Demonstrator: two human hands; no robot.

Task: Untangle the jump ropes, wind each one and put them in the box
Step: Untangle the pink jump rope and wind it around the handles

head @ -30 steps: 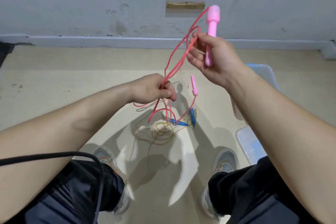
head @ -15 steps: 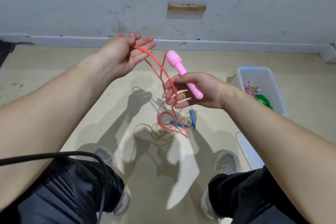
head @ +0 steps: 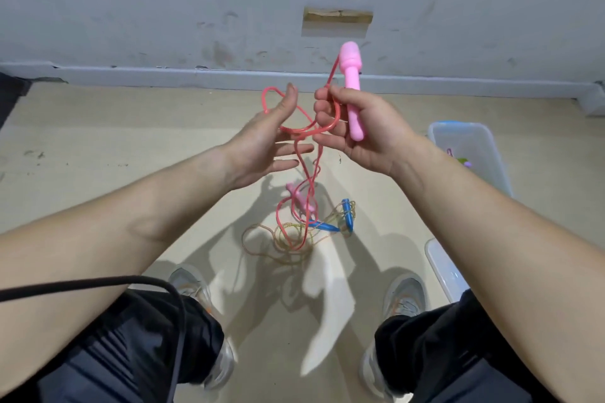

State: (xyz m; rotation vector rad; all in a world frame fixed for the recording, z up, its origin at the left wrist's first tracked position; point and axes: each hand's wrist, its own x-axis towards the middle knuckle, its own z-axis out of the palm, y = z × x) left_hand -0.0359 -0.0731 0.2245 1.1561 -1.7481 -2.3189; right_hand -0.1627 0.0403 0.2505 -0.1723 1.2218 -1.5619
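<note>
The right hand [head: 370, 134] has its fingers curled round one pink handle [head: 352, 88], held upright, with the pink cord [head: 307, 173] looped over those fingers; the left hand [head: 265, 144] is spread, fingers straight, a loop of cord draped across it; the cord hangs to the floor [head: 98, 147], where the other pink handle [head: 299, 198] lies on the yellow rope [head: 284, 239] with blue handles [head: 347, 214]; the clear box [head: 491, 154] stands at the right.

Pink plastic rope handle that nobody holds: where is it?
Head view, centre: the loose pink plastic handle is below the left hand, just up-left of the blue plastic handles.
</note>
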